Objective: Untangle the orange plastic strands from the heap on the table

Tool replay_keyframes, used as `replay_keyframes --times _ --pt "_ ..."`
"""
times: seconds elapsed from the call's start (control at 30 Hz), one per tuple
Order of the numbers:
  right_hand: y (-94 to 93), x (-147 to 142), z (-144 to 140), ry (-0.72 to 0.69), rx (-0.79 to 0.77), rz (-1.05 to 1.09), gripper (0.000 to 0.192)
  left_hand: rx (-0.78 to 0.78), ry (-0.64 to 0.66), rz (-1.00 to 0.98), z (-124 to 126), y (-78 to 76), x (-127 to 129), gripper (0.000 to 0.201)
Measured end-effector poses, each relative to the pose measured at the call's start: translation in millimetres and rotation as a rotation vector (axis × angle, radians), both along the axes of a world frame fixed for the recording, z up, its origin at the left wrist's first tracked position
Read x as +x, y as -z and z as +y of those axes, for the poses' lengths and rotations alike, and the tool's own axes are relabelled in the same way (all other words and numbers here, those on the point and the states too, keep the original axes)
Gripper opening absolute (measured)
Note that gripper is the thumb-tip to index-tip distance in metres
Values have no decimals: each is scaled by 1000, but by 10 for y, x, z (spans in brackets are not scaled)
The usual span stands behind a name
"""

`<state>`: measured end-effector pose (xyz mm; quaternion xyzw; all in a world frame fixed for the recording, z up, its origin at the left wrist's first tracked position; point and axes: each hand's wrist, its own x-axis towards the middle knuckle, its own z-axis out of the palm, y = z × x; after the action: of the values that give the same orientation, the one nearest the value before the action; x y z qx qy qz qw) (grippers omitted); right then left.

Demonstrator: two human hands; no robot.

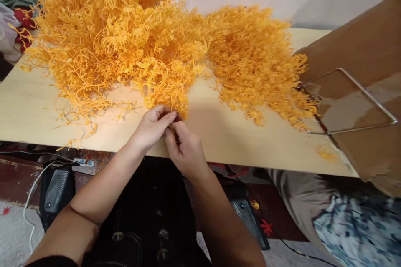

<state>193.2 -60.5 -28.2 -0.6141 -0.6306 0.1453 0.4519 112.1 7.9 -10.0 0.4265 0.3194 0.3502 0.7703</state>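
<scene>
Near the front edge of the table, my left hand [155,126] and my right hand [187,148] meet with fingertips pinched together. Between them is the lower end of an orange artificial flower sprig [167,96], whose frilly blossoms spread just beyond my fingers. My fingers cover most of the stem, so its end is largely hidden. Directly behind rises a big tangled heap of the same orange artificial flowers [103,37]. A flatter, denser pile of orange sprigs [250,56] lies to the right of my hands.
A brown cardboard box [360,50] stands at the right, a bent metal wire frame [363,87] against it. The pale tabletop [250,150] ends just before my body. Red flowers [25,25] are at far left. Another person's patterned clothing [360,225] shows lower right.
</scene>
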Motion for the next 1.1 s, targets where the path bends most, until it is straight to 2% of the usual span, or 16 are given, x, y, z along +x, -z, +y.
replay_keyframes --times 0.17,0.33,0.4,0.47,0.53,0.57,0.6,0.63,0.77,0.8,0.9,1.1 --pt "-27 -47 -81 -5 59 -144 10 -94 -34 -65 -11 -35 -40 12" --pt "-85 16 -173 -7 56 -203 13 -135 -16 -109 -56 -1 -13 13" --pt "-118 -51 -244 -43 43 -226 15 -172 -58 -137 -42 18 14 12" --pt "-164 -189 -339 -245 37 -251 18 -216 -152 -163 -2 28 39 10" --pt "-215 -323 -429 -547 23 -261 19 -249 -236 -182 43 27 47 9" --pt "-240 -357 -460 -647 -2 -245 19 -261 -243 -187 59 24 42 9" --pt "-263 -355 -476 -686 -14 -181 18 -274 -226 -193 69 20 31 8" --pt "-281 -316 -474 -612 -42 -67 17 -288 -197 -203 71 15 14 8" --pt "-295 53 -323 -8 -33 526 12 -383 -56 -286 42 -6 -61 18" --pt "-280 135 -267 64 -38 600 12 -401 -37 -304 33 -10 -70 21" --pt "-196 233 -94 65 -109 565 15 -408 -24 -310 14 -10 -66 22" --pt "-81 55 124 -78 -126 322 20 -342 -13 -253 -1 24 -47 14"
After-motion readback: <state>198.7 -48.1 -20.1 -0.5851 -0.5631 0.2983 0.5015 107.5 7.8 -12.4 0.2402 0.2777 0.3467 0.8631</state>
